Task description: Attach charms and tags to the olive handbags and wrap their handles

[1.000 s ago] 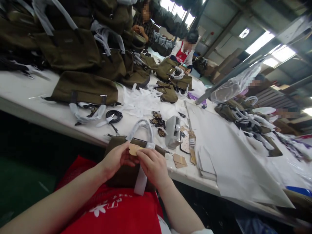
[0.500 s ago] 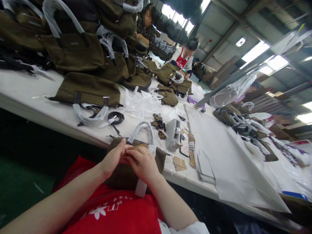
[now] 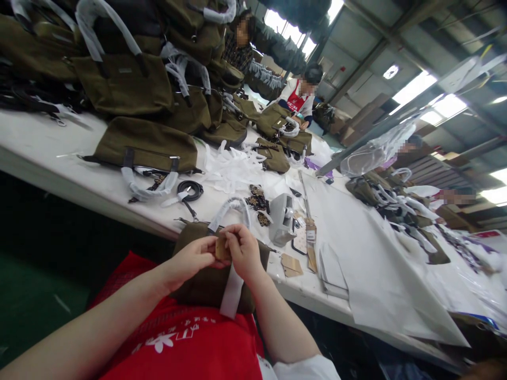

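A small tan card tag (image 3: 222, 250) with a flat, matte-looking face is between the person's two hands, just above an olive-brown fabric handbag (image 3: 198, 290). Fingers cover much of the tag, so its full outline is hidden, and any print on it is too small to tell. The left hand (image 3: 202, 257) has its thumb and fingers closed on the tag's left side. The right hand (image 3: 243, 250) has its fingers bent in at the tag's upper right; whether they grip the card itself or something on it, I cannot tell.

The handbag sits at the person's lap, against a bright red apron (image 3: 198, 351) with white print, its top by the edge of a long white table (image 3: 317, 301). Its body is soft and rounded, plain in colour, with a dark zip along the top partly behind the hands. A rounded handle (image 3: 237, 204) wrapped in whitish film arches up beyond the hands, and a flat white strip (image 3: 232, 298) hangs down the near side. On the table to the right are a grey tape dispenser (image 3: 280, 224) and some loose brown card tags (image 3: 291, 265).
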{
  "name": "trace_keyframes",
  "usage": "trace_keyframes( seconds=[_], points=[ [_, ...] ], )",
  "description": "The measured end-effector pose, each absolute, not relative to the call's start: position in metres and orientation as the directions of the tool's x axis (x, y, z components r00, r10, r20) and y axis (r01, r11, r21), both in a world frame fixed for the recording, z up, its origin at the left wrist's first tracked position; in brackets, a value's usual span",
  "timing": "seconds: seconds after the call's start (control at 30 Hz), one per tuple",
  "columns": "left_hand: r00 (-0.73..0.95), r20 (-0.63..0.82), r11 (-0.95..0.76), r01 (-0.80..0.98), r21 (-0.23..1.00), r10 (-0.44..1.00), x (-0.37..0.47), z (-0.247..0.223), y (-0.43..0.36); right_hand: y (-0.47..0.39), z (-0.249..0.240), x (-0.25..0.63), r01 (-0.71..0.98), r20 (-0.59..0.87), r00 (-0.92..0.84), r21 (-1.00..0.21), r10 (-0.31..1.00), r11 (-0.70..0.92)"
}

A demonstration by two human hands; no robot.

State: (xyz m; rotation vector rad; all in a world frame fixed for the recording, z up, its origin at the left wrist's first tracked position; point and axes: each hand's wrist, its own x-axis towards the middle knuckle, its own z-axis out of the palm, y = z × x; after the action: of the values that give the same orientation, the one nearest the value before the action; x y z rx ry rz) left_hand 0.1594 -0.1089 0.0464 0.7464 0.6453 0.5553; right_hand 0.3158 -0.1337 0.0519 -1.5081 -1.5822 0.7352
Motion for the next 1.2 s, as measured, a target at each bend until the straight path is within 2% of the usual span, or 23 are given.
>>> trace_keyframes(
  seconds=[0.07,0.23,0.3,0.37,0.47,0.53,0.63,0.7,0.83,0.9,0.97,1.07,1.13,1.2],
  points=[
    [0.633,-0.315,0.545,-0.205,0.813,0.708,0.165,0.048,-0.111,-0.133,0.052,0.315,0.416,0.089,0.082,-0.908,0.993,0.047],
    [0.575,-0.313,0.463,-0.131,0.877,0.756,0.172,0.043,-0.112,-0.134,0.050,0.307,0.291,0.116,0.163,-0.954,0.980,0.065],
    [0.591,-0.243,0.373,-0.106,0.922,0.769,0.169,0.041,-0.111,-0.132,0.045,0.308,0.161,0.059,0.192,-0.987,0.980,0.028],
    [0.640,-0.184,0.284,-0.055,0.957,0.746,0.163,0.040,-0.110,-0.129,0.038,0.313,-0.050,-0.037,0.217,-0.998,0.975,-0.027],
    [0.731,-0.261,0.293,0.087,0.952,0.630,0.145,0.039,-0.107,-0.122,0.029,0.324,-0.324,-0.220,0.199,-0.934,0.955,-0.148],
    [0.745,-0.348,0.318,0.191,0.929,0.570,0.129,0.037,-0.103,-0.118,0.024,0.332,-0.425,-0.362,0.061,-0.853,0.930,-0.304],
    [0.728,-0.397,0.305,0.264,0.915,0.560,0.104,0.031,-0.095,-0.109,0.018,0.338,-0.437,-0.514,-0.200,-0.715,0.834,-0.545],
    [0.697,-0.398,0.312,0.255,0.915,0.597,0.093,0.027,-0.089,-0.100,0.010,0.337,-0.404,-0.564,-0.191,-0.700,0.803,-0.588],
    [0.479,-0.332,0.279,0.181,0.943,0.813,0.093,0.018,-0.077,-0.074,-0.015,0.328,-0.389,-0.533,0.083,-0.795,0.842,-0.466],
    [0.364,-0.320,0.330,0.034,0.943,0.875,0.100,0.014,-0.071,-0.063,-0.026,0.323,-0.384,-0.502,0.186,-0.828,0.845,-0.408],
    [0.328,-0.363,0.444,-0.220,0.869,0.872,0.107,0.011,-0.066,-0.056,-0.033,0.319,-0.387,-0.480,0.243,-0.845,0.843,-0.370],
    [0.329,-0.453,0.560,-0.513,0.650,0.828,0.114,0.006,-0.058,-0.053,-0.034,0.316,-0.407,-0.459,0.261,-0.850,0.849,-0.334],
    [0.317,-0.497,0.583,-0.557,0.592,0.808,0.117,0.003,-0.053,-0.053,-0.030,0.314,-0.428,-0.450,0.231,-0.843,0.862,-0.325],
    [0.322,-0.514,0.599,-0.543,0.588,0.795,0.119,0.002,-0.052,-0.057,-0.024,0.314,-0.444,-0.444,0.174,-0.832,0.879,-0.332]
  ],
)
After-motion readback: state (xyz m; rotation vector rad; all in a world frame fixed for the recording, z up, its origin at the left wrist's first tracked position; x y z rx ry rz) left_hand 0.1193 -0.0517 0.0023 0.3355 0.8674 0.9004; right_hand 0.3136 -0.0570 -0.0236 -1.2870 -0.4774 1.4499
